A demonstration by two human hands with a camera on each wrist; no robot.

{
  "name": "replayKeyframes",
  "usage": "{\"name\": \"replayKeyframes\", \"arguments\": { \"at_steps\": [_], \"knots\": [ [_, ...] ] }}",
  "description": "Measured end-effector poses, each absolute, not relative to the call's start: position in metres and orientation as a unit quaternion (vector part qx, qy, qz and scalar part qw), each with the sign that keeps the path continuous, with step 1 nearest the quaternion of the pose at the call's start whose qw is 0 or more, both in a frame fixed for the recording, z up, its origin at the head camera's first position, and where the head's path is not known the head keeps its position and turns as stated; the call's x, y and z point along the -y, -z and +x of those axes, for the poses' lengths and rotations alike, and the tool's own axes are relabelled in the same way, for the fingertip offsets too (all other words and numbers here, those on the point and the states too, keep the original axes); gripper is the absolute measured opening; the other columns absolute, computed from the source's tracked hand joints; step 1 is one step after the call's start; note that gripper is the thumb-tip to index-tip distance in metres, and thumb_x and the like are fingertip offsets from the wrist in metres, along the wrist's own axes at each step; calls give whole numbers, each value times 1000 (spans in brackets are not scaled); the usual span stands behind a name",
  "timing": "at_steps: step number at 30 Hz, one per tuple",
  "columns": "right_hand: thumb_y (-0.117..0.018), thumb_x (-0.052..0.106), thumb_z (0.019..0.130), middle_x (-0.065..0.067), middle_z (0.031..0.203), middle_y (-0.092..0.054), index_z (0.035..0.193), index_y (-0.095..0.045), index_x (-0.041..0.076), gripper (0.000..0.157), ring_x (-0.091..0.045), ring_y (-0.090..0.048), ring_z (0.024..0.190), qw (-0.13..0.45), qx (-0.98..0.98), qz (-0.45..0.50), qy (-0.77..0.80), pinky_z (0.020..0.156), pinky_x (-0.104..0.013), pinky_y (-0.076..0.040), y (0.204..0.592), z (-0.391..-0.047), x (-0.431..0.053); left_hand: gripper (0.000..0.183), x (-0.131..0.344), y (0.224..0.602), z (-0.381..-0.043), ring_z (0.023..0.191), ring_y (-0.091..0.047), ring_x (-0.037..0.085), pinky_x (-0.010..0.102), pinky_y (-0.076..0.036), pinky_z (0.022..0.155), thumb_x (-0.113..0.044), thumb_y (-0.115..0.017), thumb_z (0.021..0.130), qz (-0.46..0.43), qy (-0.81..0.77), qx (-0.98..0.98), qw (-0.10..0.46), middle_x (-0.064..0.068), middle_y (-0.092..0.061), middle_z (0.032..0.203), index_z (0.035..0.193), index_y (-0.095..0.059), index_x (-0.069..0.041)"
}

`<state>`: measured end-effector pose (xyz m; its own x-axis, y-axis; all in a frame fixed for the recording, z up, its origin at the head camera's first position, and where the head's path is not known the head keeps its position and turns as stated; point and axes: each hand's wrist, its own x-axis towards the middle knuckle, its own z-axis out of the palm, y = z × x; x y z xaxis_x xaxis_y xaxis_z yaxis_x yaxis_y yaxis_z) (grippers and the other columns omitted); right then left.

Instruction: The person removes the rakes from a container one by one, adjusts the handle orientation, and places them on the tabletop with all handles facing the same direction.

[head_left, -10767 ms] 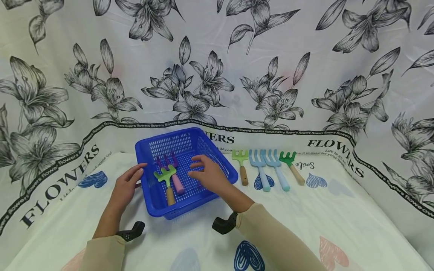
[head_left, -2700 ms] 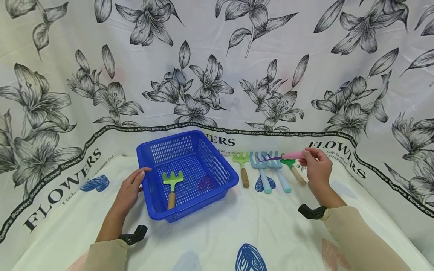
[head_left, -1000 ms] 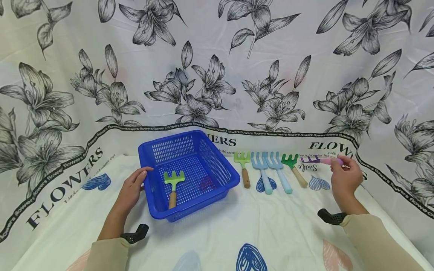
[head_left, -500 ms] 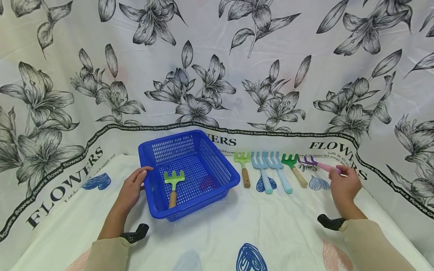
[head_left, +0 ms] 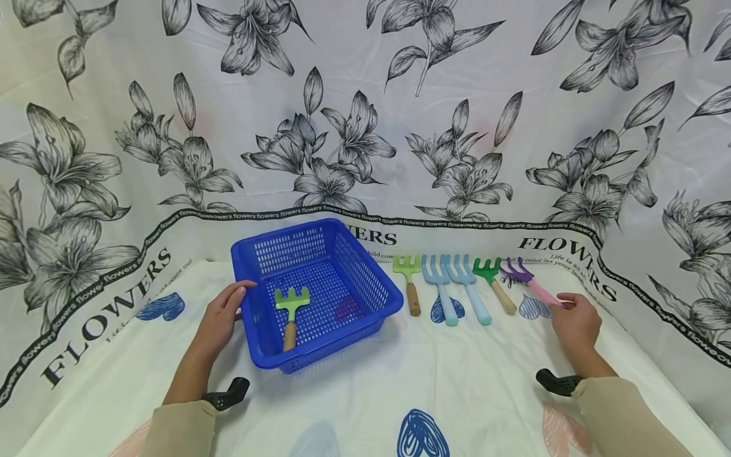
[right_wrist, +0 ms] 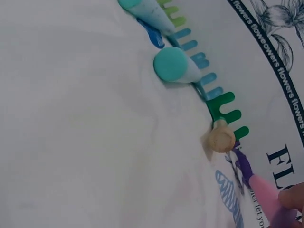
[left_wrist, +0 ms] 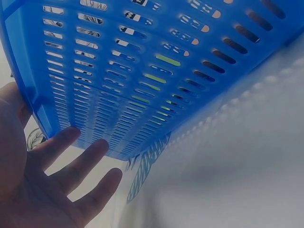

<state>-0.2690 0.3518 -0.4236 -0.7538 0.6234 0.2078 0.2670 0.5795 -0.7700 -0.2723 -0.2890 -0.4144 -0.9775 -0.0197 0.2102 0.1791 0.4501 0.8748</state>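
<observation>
My right hand [head_left: 577, 322] pinches the pink handle end of a small purple-headed hand rake [head_left: 534, 284]. Its tines lie on the cloth beside a dark green hand rake [head_left: 494, 285]. In the right wrist view, my fingertips [right_wrist: 293, 197] show at the pink handle [right_wrist: 267, 194]. On the left, my left hand [head_left: 219, 320] holds the rim of a blue plastic basket [head_left: 385, 301]. The left wrist view shows several spread fingers [left_wrist: 97, 187] along the outer wall. Inside the basket lies a light green hand rake [head_left: 291, 311] with a wooden handle.
Left of the dark green rake lie two light blue hand rakes [head_left: 441, 285] and another light green one [head_left: 408, 284], in a row. A white cloth with printed hearts [head_left: 422, 435] covers the surface. Behind it hangs a flower-print curtain [head_left: 457, 171].
My right hand has taken the purple and pink rake out of the basket, carried it right and lowered it at the row's right end. The left hand stays at the basket rim.
</observation>
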Motion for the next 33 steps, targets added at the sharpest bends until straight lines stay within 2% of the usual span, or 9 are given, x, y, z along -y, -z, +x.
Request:
{"name": "replayKeyframes", "arguments": {
  "at_steps": [16, 24, 33],
  "knots": [
    [-59, 14, 89, -28, 110, -58, 123, -56, -6, 39, -40, -53, 96, 153, 896, -227, -349, 69, -40, -38, 433, -265, -366, 56, 288, 413, -272, 134, -35, 48, 63, -38, 100, -48, -26, 105, -48, 524, 845, 95, 21, -29, 154, 141, -44, -9],
    [-61, 12, 88, -26, 104, -61, 117, -60, -7, 34, -39, -54, 91, 154, 905, -210, -336, 68, -40, -38, 437, -261, -365, 56, 287, 413, -269, 136, -32, 47, 62, -37, 101, -47, -26, 105, -42, 527, 844, 91, 20, -28, 155, 141, -44, -9],
    [-62, 12, 87, -26, 106, -62, 118, -60, -6, 36, -36, -55, 90, 153, 896, -220, -355, 66, -38, -37, 431, -259, -367, 56, 287, 413, -269, 136, -33, 47, 63, -37, 100, -48, -26, 105, -43, 528, 843, 91, 20, -28, 155, 141, -44, -9]
  ]
}}
